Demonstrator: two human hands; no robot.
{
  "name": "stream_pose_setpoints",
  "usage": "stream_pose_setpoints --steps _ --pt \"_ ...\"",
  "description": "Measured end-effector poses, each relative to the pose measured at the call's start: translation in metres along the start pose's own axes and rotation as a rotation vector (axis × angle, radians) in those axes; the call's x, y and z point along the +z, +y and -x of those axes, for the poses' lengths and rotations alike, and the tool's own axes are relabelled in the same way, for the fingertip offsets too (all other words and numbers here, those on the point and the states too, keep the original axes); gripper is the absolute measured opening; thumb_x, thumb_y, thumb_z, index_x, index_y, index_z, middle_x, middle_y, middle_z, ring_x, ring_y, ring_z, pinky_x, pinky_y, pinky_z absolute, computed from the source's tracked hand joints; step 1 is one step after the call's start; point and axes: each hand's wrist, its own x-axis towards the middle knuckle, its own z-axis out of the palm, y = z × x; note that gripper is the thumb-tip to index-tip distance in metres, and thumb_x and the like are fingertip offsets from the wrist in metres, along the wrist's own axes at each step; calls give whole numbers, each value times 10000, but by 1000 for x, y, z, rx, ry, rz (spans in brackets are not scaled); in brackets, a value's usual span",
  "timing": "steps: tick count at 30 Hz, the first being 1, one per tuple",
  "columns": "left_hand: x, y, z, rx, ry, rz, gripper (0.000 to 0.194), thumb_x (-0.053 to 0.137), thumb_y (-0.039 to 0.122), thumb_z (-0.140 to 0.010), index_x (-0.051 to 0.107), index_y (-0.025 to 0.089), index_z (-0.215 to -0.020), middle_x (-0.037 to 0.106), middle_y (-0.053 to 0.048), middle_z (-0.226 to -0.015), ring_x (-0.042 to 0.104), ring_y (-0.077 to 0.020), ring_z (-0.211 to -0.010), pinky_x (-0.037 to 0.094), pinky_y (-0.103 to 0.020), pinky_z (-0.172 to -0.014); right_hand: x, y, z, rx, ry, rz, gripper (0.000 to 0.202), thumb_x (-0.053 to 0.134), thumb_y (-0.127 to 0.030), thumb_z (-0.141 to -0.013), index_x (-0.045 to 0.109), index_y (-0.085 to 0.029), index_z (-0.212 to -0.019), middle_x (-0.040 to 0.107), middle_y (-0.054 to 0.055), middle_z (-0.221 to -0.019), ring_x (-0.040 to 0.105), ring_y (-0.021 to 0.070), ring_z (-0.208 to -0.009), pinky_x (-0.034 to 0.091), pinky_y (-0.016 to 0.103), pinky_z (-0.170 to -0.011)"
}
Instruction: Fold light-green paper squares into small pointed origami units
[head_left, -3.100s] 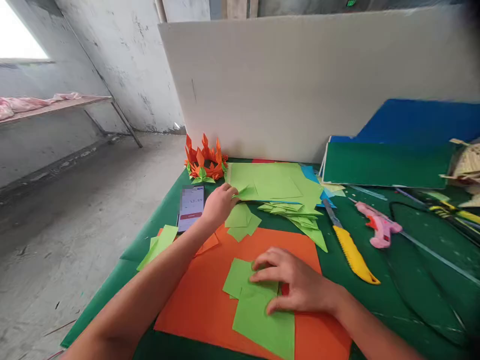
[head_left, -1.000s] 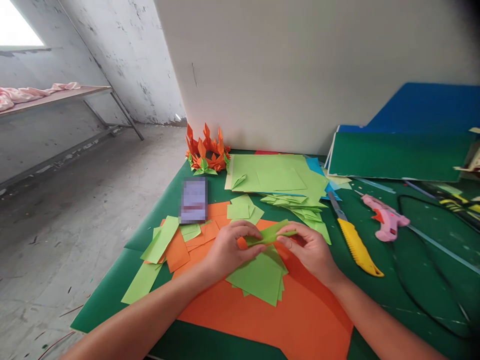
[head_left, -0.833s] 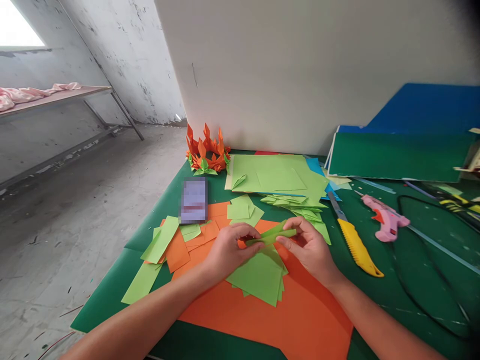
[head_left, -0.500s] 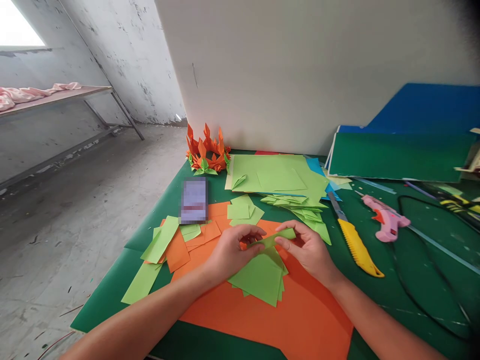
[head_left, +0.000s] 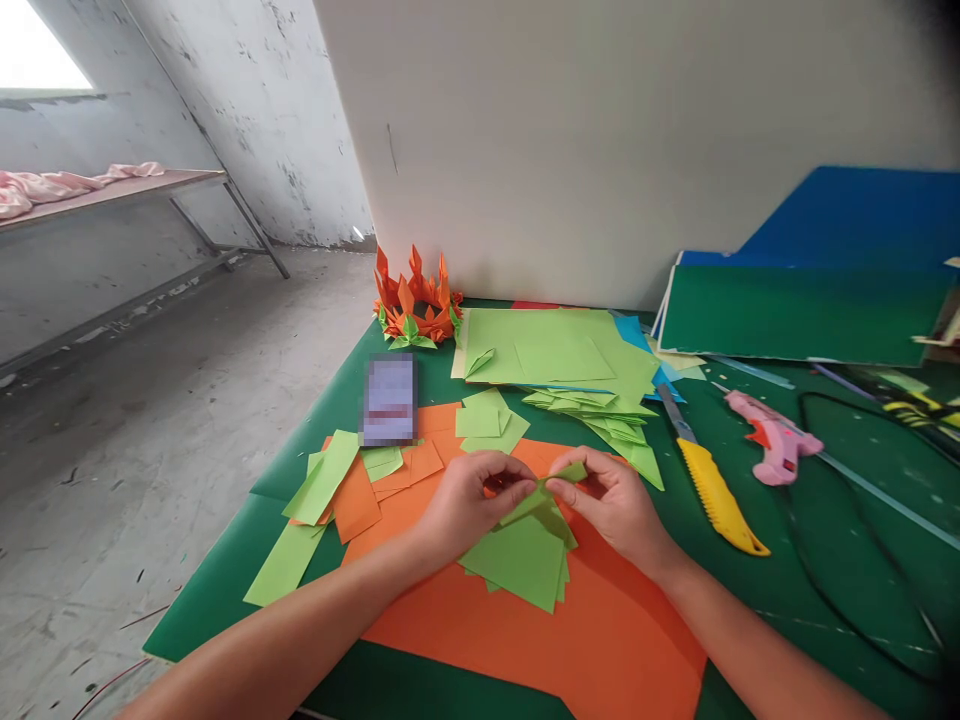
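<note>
Between the thumbs and fingers of both hands is a folded piece of green paper [head_left: 572, 473]. My left hand [head_left: 480, 495] pinches its left part, mostly hiding it. My right hand [head_left: 609, 500] is closed on the other end, thumb close to the left thumb. Just below lies a stack of green paper squares [head_left: 519, 562] on a large orange sheet [head_left: 600, 640]. Behind the hands rests a pile of folded green paper pieces [head_left: 592, 405].
An orange and green folded-paper crown [head_left: 416, 305] stands at the back left, with a blurred phone [head_left: 388, 400] before it. To the right lie a yellow-handled knife [head_left: 716, 490] and a pink glue gun [head_left: 772, 440] with a black cord. Green sheets [head_left: 555, 345] lie at the back.
My thumbs have come closer together on the green paper, and its visible part has narrowed and tilted. The other things lie where they were.
</note>
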Motion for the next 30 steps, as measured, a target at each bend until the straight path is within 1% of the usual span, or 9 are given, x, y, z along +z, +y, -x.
stream_pose_setpoints --steps 4,9,12,15,18,22,26,30 --pt "1 -2 0 -89 7 98 202 647 356 -831 681 161 -789 686 -38 -776 599 -128 -665 490 -229 -602 -1 -3 -1 50 -62 -107 301 662 -503 -829 605 -210 -872 573 8 -759 556 151 -698 512 249 -642" --pt "2 -2 -1 -183 27 288 245 698 402 -791 668 159 -798 660 -23 -779 575 -104 -655 464 -205 -581 -1 -3 0 86 -167 -234 281 714 -479 -790 648 -212 -849 623 22 -797 591 169 -736 527 272 -664" --pt "2 -1 -1 -214 -5 344 268 716 413 -773 664 151 -793 647 -18 -769 552 -89 -630 447 -197 -567 1 -2 1 98 -202 -221 249 705 -451 -805 664 -206 -822 639 29 -781 601 176 -735 529 283 -661" --pt "3 0 0 -232 -30 352 285 720 423 -769 664 144 -791 638 -14 -746 533 -80 -602 431 -191 -544 1 -3 2 104 -186 -178 246 681 -444 -824 651 -200 -807 643 31 -764 607 186 -728 528 293 -646" --pt "3 -2 1 -224 -32 336 283 711 424 -782 671 144 -800 647 -19 -749 543 -88 -612 436 -197 -547 1 -2 2 105 -187 -173 243 669 -432 -835 641 -193 -799 645 27 -752 609 185 -716 523 291 -640" --pt "4 -4 2 -177 -3 264 255 699 406 -796 694 152 -826 666 -28 -764 567 -109 -633 454 -208 -544 1 1 3 118 -188 -175 231 658 -416 -850 647 -188 -817 643 24 -752 600 176 -704 513 287 -638" --pt "4 -3 3 -109 32 166 185 681 342 -815 711 161 -835 691 -25 -769 573 -108 -636 457 -204 -548 1 2 4 120 -180 -168 237 657 -415 -852 638 -185 -798 618 23 -729 571 165 -683 494 276 -616" --pt "4 -2 3 -52 45 121 134 674 291 -823 720 166 -832 707 -19 -772 575 -101 -631 454 -196 -558 1 0 4 120 -176 -166 267 658 -427 -846 621 -183 -745 594 22 -705 545 155 -656 478 265 -591"
